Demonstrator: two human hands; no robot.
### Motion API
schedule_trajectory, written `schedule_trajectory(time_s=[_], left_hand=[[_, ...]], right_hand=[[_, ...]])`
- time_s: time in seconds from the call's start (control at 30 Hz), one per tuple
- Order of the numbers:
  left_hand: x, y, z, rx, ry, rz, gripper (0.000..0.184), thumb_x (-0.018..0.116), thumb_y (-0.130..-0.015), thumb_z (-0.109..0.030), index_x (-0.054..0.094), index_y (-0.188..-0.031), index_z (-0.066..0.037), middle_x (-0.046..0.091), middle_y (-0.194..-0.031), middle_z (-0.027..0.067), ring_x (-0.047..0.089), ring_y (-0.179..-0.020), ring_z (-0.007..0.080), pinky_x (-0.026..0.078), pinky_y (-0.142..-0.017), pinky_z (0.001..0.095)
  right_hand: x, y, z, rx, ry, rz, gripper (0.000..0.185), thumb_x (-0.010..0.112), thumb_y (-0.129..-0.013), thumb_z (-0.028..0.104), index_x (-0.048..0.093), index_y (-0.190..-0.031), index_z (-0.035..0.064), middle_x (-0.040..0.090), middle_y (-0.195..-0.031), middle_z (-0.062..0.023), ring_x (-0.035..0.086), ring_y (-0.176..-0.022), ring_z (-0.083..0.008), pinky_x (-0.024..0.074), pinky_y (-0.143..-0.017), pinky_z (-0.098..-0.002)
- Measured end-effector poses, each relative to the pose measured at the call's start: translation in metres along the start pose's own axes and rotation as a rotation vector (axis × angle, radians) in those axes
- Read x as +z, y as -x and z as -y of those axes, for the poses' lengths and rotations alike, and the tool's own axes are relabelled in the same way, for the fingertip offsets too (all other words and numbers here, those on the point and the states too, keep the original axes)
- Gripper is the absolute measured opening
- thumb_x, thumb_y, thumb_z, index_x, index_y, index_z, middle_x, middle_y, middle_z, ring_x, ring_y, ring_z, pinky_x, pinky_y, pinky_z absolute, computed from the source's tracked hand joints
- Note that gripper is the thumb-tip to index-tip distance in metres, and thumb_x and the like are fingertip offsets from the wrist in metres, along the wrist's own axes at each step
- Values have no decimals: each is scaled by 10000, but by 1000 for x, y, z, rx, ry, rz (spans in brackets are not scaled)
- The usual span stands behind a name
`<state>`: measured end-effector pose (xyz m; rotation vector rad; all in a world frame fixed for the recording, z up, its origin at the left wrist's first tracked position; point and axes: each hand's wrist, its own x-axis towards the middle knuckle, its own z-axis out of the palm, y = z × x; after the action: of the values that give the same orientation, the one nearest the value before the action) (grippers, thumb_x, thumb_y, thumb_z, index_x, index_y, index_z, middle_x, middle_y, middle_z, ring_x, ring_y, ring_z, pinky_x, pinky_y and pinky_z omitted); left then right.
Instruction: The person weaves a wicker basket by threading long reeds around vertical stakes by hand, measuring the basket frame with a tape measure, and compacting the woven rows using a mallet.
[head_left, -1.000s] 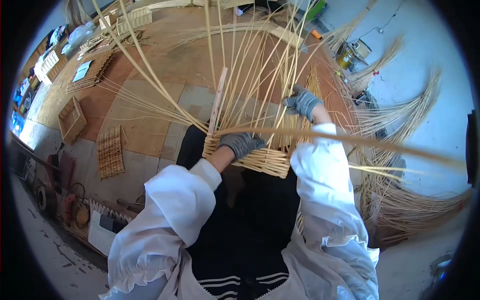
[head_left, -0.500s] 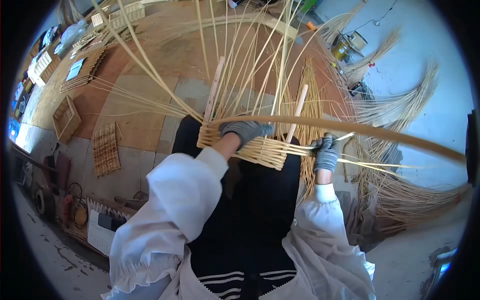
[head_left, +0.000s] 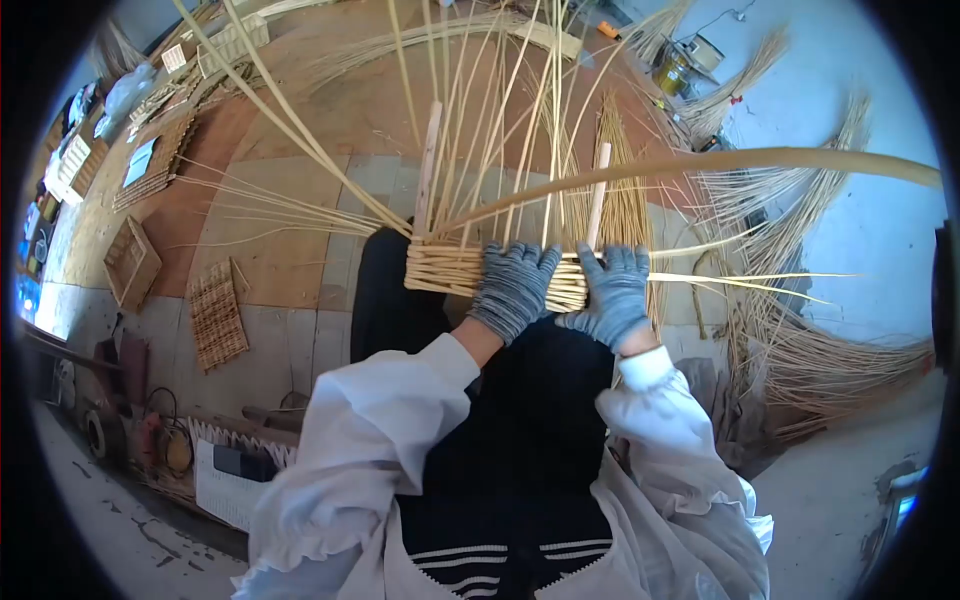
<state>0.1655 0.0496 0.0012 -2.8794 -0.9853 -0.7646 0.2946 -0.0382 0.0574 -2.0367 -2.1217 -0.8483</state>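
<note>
A partly woven wicker basket side (head_left: pixel 440 268) lies across my dark-clothed knees, with tall willow rods fanning up from its far edge. My left hand (head_left: pixel 515 288), in a grey striped glove, grips the middle of the weave, fingers over the upper edge. Close beside it my right hand (head_left: pixel 615 292), gloved alike, clasps the right end, its thumb low on the near side. Two flat wooden sticks (head_left: pixel 427 168) stand up from the weave, one near each end. A thick curved rod (head_left: pixel 700 160) arches from the left end to the far right. Several thin willow ends (head_left: pixel 750 283) stick out past my right hand.
Bundles of willow rods (head_left: pixel 820 370) lie at the right, another bundle (head_left: pixel 625 170) just ahead. On the left floor are a woven mat (head_left: pixel 215 318) and a shallow wicker tray (head_left: pixel 132 263). A dark phone-like object (head_left: pixel 243 462) rests on white paper at lower left.
My right hand has let go of the willow ends and moved left onto the weave's right end. My left hand has shifted right along the weave. The thick rod now arches higher.
</note>
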Motion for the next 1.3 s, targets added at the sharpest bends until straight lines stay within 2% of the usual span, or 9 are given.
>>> schedule_trajectory(time_s=[0.2, 0.33, 0.37, 0.47, 0.57, 0.77, 0.9, 1.13, 1.3], left_hand=[[-17, 1, 15, 40, 171, 104, 363, 533, -748, -308, 522, -1066, -131, 546, -984, 70, 521, -963, 233, 344, -852, 448], [-22, 71, 81, -141, 386, -563, 488, 753, -642, -251, 556, -1056, -84, 582, -975, 70, 554, -831, 224, 445, -745, 349], [-70, 67, 98, -444, 1126, -212, 519, 763, -631, -252, 560, -1068, -58, 596, -925, 59, 553, -823, 190, 451, -770, 352], [-25, 53, 149, -459, 1260, -188, 524, 759, -622, -198, 558, -1078, -36, 605, -909, 65, 547, -843, 154, 457, -769, 298], [-21, 14, 182, 77, 1106, 455, 652, 766, -621, -190, 472, -1184, -45, 601, -1046, 121, 555, -993, 227, 413, -892, 324], [36, 22, 185, -561, 2037, 287, 672, 743, -643, -180, 447, -1240, -88, 580, -1101, 104, 514, -1068, 218, 403, -929, 331], [-2, 11, 186, 145, 1181, 504, 723, 767, -630, -176, 416, -1246, -35, 558, -1110, 95, 501, -1064, 181, 416, -916, 308], [-11, 67, 188, -109, 1466, 491, 599, 794, -582, -87, 520, -1109, -10, 601, -954, 87, 567, -871, 183, 457, -849, 285], [-43, 138, 125, -764, 777, -412, 295, 704, -698, -67, 579, -963, -31, 627, -894, 107, 598, -854, 245, 490, -762, 320]], right_hand=[[18, 5, 1, 49, -326, 0, 730, 749, -495, 512, 576, -1021, 38, 520, -750, -127, 504, -692, -289, 379, -626, -390], [-31, -23, 33, 98, -539, -193, 694, 717, -602, 483, 556, -1084, 10, 559, -954, -181, 533, -881, -357, 418, -821, -415], [-45, -39, 50, 96, -718, -167, 620, 695, -676, 421, 539, -1089, -15, 559, -1017, -189, 526, -970, -356, 405, -887, -393], [-30, -60, 79, 368, -1094, -1, 400, 588, -821, 334, 574, -1002, -23, 597, -897, -200, 586, -864, -327, 460, -790, -340], [-9, -65, 94, 269, -1685, -395, 406, 499, -870, 361, 553, -979, -26, 610, -814, -157, 597, -755, -243, 468, -682, -320], [-46, -158, 167, 66, -632, 61, 121, 551, -784, 126, 596, -866, 49, 616, -771, -147, 601, -646, -295, 485, -548, -351], [-22, -62, 42, 791, -2009, -178, 64, 528, -852, 78, 557, -870, 24, 592, -887, -76, 601, -813, -193, 520, -649, -251], [32, 2, 12, 1212, -1873, 43, 134, 626, -772, 1, 529, -864, -1, 590, -827, -122, 604, -705, -220, 535, -575, -306], [10, -12, 44, 1165, -1756, -36, 146, 649, -753, -1, 536, -830, 49, 612, -784, -113, 611, -617, -204, 528, -500, -284]])
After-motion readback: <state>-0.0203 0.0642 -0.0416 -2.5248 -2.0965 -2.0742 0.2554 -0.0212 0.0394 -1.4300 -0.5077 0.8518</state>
